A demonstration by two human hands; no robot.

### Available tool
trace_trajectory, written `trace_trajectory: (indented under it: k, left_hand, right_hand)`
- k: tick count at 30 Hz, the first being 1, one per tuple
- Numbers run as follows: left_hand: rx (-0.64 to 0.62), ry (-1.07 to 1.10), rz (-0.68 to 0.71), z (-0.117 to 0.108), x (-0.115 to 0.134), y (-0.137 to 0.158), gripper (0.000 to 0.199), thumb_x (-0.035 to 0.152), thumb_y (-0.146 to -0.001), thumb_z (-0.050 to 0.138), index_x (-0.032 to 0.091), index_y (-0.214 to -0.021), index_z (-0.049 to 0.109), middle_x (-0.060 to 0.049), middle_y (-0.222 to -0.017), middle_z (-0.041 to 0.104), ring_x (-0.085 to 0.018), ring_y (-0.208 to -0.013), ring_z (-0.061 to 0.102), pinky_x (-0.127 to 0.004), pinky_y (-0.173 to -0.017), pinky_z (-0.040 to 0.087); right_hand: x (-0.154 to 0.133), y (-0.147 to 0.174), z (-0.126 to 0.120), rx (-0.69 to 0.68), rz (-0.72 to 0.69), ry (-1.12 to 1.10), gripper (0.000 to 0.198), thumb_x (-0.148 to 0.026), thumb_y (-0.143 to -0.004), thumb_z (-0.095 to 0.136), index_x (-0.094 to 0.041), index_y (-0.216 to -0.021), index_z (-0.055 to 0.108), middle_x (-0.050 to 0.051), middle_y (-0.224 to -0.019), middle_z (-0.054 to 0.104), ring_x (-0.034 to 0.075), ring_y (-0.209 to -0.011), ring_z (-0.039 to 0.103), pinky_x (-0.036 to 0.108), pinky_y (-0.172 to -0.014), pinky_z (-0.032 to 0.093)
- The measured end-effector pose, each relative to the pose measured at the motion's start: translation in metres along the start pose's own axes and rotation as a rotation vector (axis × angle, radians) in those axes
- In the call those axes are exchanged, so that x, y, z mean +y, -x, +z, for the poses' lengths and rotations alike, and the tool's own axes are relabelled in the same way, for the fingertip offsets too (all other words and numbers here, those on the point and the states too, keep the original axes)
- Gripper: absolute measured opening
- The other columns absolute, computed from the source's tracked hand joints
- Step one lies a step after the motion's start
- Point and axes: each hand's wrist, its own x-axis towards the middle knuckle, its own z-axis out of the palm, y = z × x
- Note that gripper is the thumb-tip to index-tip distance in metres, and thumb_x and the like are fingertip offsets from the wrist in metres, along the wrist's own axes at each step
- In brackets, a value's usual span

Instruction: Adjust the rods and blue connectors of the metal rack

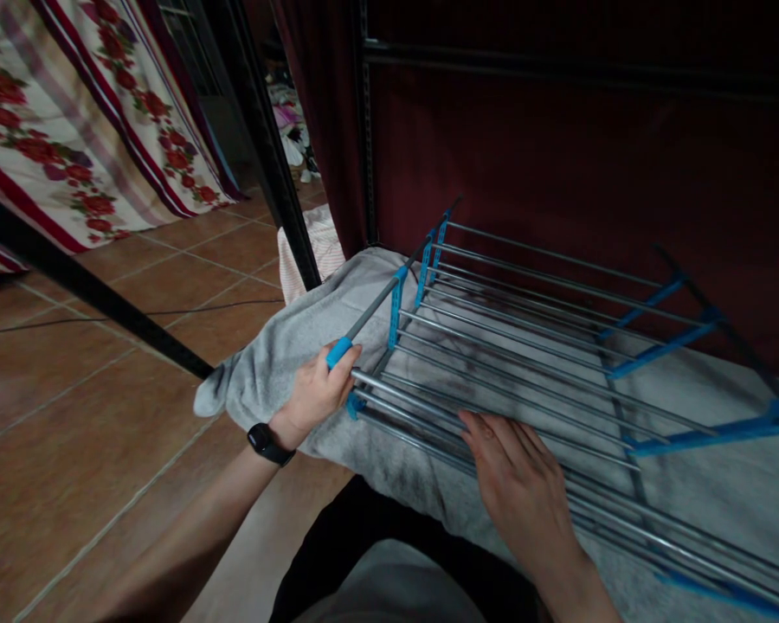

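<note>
A metal drying rack [506, 337] with grey rods and blue plastic joints lies on a grey blanket [279, 311]. My left hand [321, 385], with a black band on its wrist, is closed around the rack's near left corner, at a blue end piece [338, 351]. Over the near rods rests my right hand [516, 472], its fingers together and lying fairly flat across the metal. Its thumb and the undersides of its fingers are hidden. Blue brackets [395, 313] join the rack's left side bars, and longer blue arms [714, 428] slant at the right.
Black metal frame posts [276, 164] stand at the left, with a slanting bar [91, 285] lower down. A dark red curtain [558, 164] hangs behind the rack. Brown floor tiles [71, 415] carry a thin cable [234, 305]. A flowered curtain [97, 121] hangs at the far left.
</note>
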Motion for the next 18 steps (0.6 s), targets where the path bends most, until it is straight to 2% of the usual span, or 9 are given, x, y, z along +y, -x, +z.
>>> trace_trajectory:
  k: [5,10,18]
  left_hand:
    - [-0.040,0.047,-0.063,0.0005,0.0022,0.0008,0.040,0.020,-0.093,0.051,0.020,-0.134,0.056,-0.018,-0.119,0.064,-0.027,-0.093,0.069,-0.037,-0.072,0.058]
    - [0.005,0.010,-0.033,0.0026,0.0028,0.0019,0.041,0.019,-0.094,0.050,0.018,-0.135,0.054,-0.018,-0.118,0.063,-0.026,-0.089,0.069,-0.035,-0.068,0.056]
    - [-0.036,0.056,-0.073,0.0061,0.0010,0.0053,0.044,0.022,-0.095,0.051,0.019,-0.138,0.051,-0.019,-0.122,0.063,-0.028,-0.093,0.069,-0.036,-0.071,0.056]
  right_hand:
    - [-0.0013,-0.0014,-0.0005,0.012,0.002,0.015,0.029,-0.011,-0.101,0.051,-0.016,-0.127,0.061,0.008,-0.102,0.072,0.021,-0.091,0.067,0.039,-0.089,0.050]
    - [-0.0023,-0.0022,-0.0018,0.001,0.013,0.021,0.029,-0.010,-0.099,0.053,-0.016,-0.126,0.061,0.007,-0.103,0.071,0.022,-0.091,0.066,0.039,-0.089,0.050]
    - [-0.0030,-0.0025,-0.0027,-0.006,0.019,0.029,0.034,-0.006,-0.096,0.053,-0.017,-0.128,0.060,0.008,-0.104,0.071,0.022,-0.091,0.066,0.039,-0.088,0.051]
